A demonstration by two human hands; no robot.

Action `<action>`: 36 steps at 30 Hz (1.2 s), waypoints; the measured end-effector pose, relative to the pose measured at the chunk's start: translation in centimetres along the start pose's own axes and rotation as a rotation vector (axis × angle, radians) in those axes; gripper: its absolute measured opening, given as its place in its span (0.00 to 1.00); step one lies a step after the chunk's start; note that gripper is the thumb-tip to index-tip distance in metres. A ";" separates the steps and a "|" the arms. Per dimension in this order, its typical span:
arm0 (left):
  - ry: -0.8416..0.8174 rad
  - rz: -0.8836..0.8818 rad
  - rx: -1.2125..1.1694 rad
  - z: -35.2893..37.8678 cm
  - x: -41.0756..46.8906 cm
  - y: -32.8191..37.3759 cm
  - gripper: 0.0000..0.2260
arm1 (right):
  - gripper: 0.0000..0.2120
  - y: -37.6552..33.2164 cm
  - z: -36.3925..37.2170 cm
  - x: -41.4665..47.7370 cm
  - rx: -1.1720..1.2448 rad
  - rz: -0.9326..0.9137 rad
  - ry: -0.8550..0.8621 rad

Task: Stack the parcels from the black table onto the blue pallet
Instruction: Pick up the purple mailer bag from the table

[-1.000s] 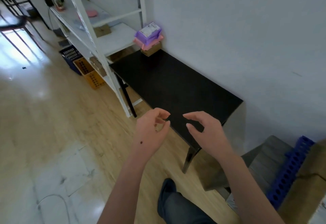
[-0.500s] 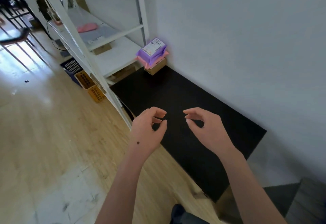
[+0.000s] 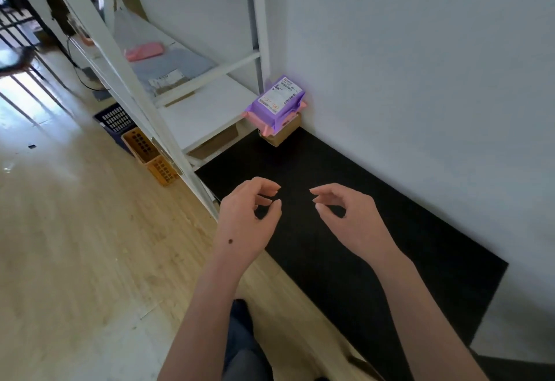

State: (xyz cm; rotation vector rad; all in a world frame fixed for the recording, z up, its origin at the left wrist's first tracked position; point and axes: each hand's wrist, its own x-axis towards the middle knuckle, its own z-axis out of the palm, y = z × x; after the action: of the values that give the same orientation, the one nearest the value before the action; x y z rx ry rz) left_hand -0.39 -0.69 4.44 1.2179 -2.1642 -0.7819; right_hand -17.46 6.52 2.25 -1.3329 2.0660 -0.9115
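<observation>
A purple parcel point(image 3: 277, 100) with a white label lies on top of a pink parcel point(image 3: 264, 126), which rests on a small cardboard box point(image 3: 283, 136). This stack stands at the far corner of the black table point(image 3: 375, 230), against the white wall. My left hand point(image 3: 247, 220) and my right hand point(image 3: 350, 215) hover over the near half of the table, fingers loosely curled, holding nothing. Both hands are well short of the stack. The blue pallet is out of view.
A white metal shelf rack point(image 3: 120, 59) stands left of the table, with a pink packet point(image 3: 144, 52) and a grey mailer point(image 3: 168, 71) on it. An orange crate point(image 3: 150, 157) and a dark blue crate point(image 3: 115, 119) sit on the wooden floor beneath.
The view has moved forward toward the table and the parcel stack appears closer. The blue pallet at the right has left the view. Both hands keep the same loose pose.
</observation>
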 end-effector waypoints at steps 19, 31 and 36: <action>-0.212 0.156 -0.083 -6.3 23.6 -12.6 0.12 | 0.17 -8.4 9.0 19.1 0.037 0.149 0.212; -0.284 -0.044 -0.083 2.1 34.3 -15.3 0.15 | 0.31 -4.2 9.0 31.1 0.289 0.371 0.246; -0.295 -0.065 -0.133 4.9 37.2 -15.2 0.20 | 0.33 -2.0 9.0 34.8 0.411 0.457 0.239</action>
State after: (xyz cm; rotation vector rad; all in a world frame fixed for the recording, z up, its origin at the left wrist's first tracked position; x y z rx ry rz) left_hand -11.92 -38.70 -3.53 1.1708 -2.2671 -1.1774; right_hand -23.24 -28.39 -4.15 -0.5306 2.0759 -1.2345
